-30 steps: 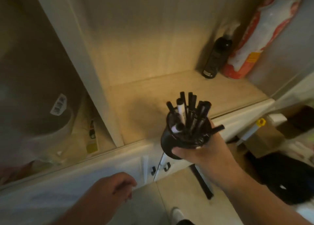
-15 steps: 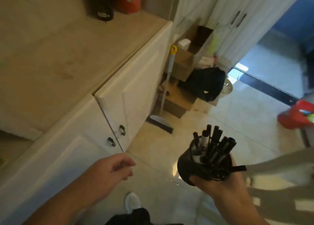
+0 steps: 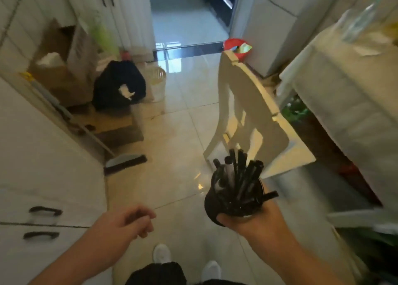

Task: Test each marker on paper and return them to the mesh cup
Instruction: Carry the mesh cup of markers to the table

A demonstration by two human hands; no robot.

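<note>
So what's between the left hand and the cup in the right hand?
Nothing held or standing: in the head view, only bare floor tile shows in the gap between the empty left hand and the cup held by the right hand.

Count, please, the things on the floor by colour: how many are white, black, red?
White: 2, the chair and the wastebasket
Black: 1, the bag
Red: 1, the bucket
Total: 4
The mesh cup of markers is not counted; the right hand holds it above the floor.
</note>
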